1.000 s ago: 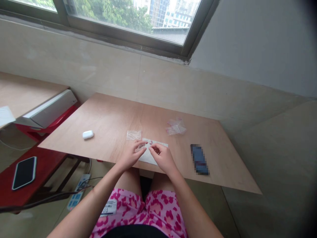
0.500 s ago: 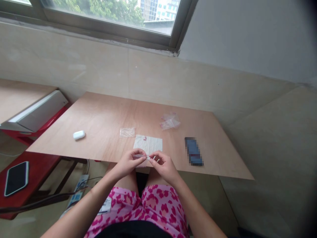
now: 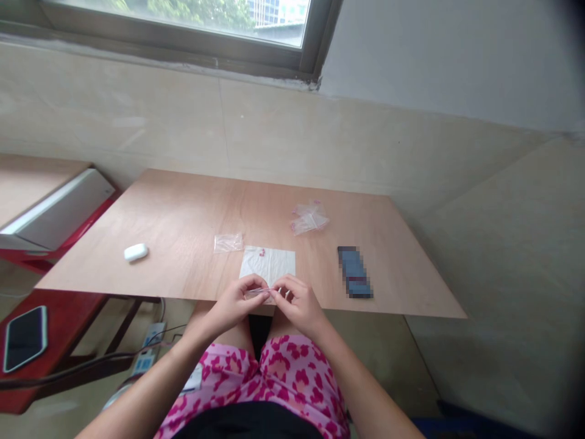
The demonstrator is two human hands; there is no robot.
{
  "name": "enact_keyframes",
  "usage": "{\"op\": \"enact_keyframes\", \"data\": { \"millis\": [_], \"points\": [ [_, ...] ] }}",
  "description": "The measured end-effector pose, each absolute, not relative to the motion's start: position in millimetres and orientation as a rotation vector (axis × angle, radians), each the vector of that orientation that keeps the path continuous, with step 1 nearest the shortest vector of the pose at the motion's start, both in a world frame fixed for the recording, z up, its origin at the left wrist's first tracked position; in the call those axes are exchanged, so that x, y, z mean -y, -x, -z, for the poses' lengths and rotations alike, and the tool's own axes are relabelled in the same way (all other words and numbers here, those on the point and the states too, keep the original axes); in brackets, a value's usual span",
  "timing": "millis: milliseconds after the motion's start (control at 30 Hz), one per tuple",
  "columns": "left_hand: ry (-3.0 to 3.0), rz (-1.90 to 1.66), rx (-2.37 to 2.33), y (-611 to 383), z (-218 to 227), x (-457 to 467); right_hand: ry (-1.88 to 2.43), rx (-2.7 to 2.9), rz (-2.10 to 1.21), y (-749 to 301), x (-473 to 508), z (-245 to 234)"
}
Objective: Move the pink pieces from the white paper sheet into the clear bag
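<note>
My left hand (image 3: 237,300) and my right hand (image 3: 298,303) meet at the near edge of the wooden table (image 3: 183,225). Both pinch a small clear plastic bag (image 3: 261,292) between thumb and fingertips, holding it just above the table edge. Right behind the hands a white sheet (image 3: 269,266) lies flat with a few tiny pink pieces (image 3: 262,251) on its far side. Another small clear bag (image 3: 228,242) lies to the left of the sheet.
A heap of clear bags (image 3: 309,218) lies farther back. A dark phone (image 3: 354,271) lies to the right, a white earbud case (image 3: 136,252) to the left. A red side table (image 3: 59,311) at lower left carries another phone (image 3: 25,338). Cables and a power strip (image 3: 148,347) lie on the floor.
My hands left the white sheet and drew back to the table's near edge, now holding a small clear bag between them. The view tilted down slightly.
</note>
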State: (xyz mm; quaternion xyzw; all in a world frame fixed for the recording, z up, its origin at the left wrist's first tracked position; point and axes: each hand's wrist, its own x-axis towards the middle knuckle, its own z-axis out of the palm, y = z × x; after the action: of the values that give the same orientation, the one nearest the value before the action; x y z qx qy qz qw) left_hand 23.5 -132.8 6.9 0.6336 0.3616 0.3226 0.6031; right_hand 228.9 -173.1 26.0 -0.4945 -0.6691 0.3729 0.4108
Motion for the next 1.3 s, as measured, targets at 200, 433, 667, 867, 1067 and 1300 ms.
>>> {"op": "enact_keyframes", "data": {
  "millis": [200,433,667,867,1067,1300],
  "points": [
    [-1.551,-0.763,-0.852,-23,-12,133,1.244,1.684,-0.945,-227,175,-28],
    [-1.561,-0.763,-0.827,-22,-12,132,1.243,1.693,-0.936,-226,176,-29],
    [-1.609,-0.766,-0.838,-21,-15,132,1.243,1.698,-0.932,-227,176,-30],
    [-1.628,-0.751,-0.836,-20,-16,132,1.245,1.705,-0.93,-226,177,-30],
    [-1.656,-0.743,-0.845,-20,-18,133,1.25,1.717,-0.923,-226,178,-28],
    [-1.689,-0.743,-0.874,-17,-17,130,1.252,1.709,-0.921,-227,177,-28]
  ]
}}
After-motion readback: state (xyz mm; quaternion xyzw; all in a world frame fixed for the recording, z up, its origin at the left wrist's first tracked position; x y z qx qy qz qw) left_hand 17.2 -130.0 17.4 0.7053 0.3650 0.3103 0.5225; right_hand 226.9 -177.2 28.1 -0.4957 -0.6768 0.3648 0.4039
